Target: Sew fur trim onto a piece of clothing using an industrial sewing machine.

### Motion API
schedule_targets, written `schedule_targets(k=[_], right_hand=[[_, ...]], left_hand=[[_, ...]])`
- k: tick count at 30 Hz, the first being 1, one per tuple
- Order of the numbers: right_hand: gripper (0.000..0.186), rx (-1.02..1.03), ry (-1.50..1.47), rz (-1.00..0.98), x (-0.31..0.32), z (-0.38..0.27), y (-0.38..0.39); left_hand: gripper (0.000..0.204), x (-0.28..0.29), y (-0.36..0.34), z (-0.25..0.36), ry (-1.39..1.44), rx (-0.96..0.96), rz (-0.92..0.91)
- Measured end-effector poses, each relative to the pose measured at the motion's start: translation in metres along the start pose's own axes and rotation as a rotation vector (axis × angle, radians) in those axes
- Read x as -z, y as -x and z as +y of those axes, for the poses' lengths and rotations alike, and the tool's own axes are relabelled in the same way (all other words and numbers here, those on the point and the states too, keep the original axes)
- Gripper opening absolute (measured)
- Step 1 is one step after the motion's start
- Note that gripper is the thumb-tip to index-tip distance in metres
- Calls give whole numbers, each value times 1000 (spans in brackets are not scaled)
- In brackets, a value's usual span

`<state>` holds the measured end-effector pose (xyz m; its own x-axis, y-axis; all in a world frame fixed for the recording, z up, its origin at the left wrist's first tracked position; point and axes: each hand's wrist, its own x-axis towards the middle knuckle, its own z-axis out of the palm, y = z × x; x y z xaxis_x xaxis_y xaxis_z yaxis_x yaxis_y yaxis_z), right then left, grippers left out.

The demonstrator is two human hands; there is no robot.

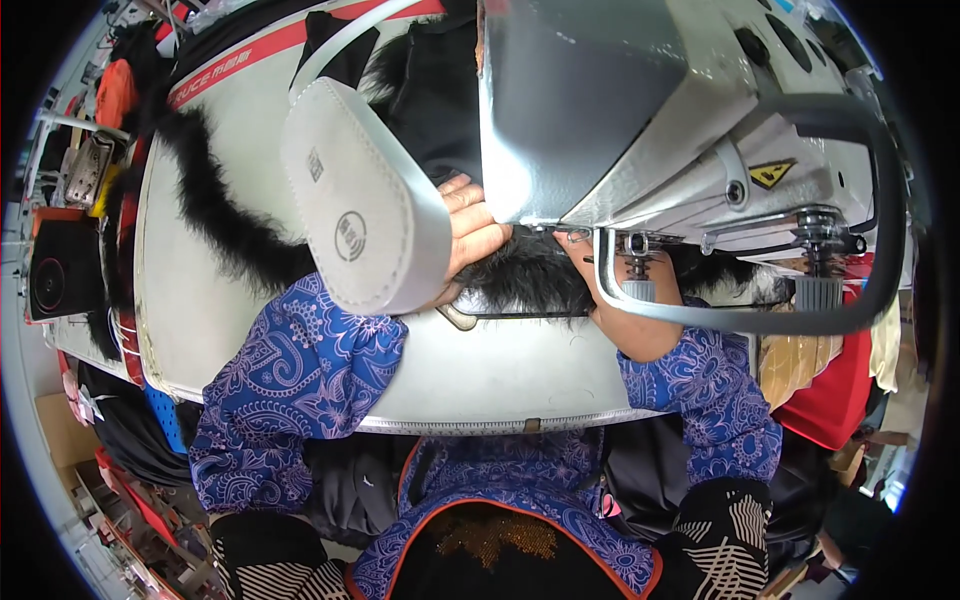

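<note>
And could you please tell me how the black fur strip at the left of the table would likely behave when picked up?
The fur strip would probably flop, since it lies in a loose curve across the white table. It may be light for its size, as its outline looks mostly fluffy pile.

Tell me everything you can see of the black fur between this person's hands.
The black fur is shaggy and soft-looking, with long, uneven hairs, some faintly shiny. It lies roughly crosswise by the sewing machine, whose head covers its far edge. The left hand touches it near its left side; the right hand is against its right. Its backing and any stitching do not show. More black fur trails to the left, but whether they join is hidden.
</note>
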<state>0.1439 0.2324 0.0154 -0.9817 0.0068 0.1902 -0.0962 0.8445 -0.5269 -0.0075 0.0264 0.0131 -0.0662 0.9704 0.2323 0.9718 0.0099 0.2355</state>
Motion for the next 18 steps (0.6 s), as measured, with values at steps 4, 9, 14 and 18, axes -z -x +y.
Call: schedule_targets(k=[4, 9, 14, 18], right_hand=[[26, -9, 6, -33, 2, -3, -2], [41, 99, 222, 0, -1, 3, 2], [75, 149, 418, -119, 6, 4, 3], [73, 284, 346, -57, 17, 5, 1]], left_hand=[[63, -7, 2, -1, 32, 52, 17], [55, -14, 2, 1, 43, 90, 65], [44, -7, -1, 4, 63, 46, 90], [37, -6, -1, 4, 94, 75, 140]])
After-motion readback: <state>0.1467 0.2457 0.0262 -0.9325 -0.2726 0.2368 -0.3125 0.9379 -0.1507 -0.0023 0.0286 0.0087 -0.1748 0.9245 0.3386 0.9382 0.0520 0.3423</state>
